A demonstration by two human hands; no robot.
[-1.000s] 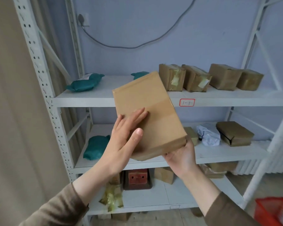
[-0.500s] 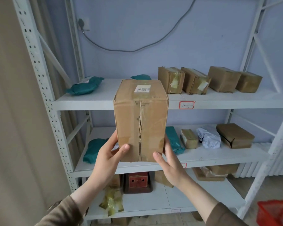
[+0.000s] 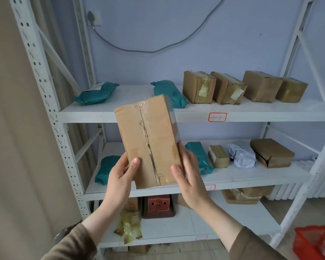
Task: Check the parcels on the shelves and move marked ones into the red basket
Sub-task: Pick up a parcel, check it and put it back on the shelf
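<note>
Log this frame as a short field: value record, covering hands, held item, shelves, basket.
held item: cardboard box, taped seam facing the camera, tilted, no label on the visible faces
left hand: grips the box's lower left edge
right hand: grips the lower right edge
top shelf: two teal bags, four brown parcels
middle shelf: teal bags, brown parcels, one white bag
red basket: on the floor, lower right, partly cut off
</note>
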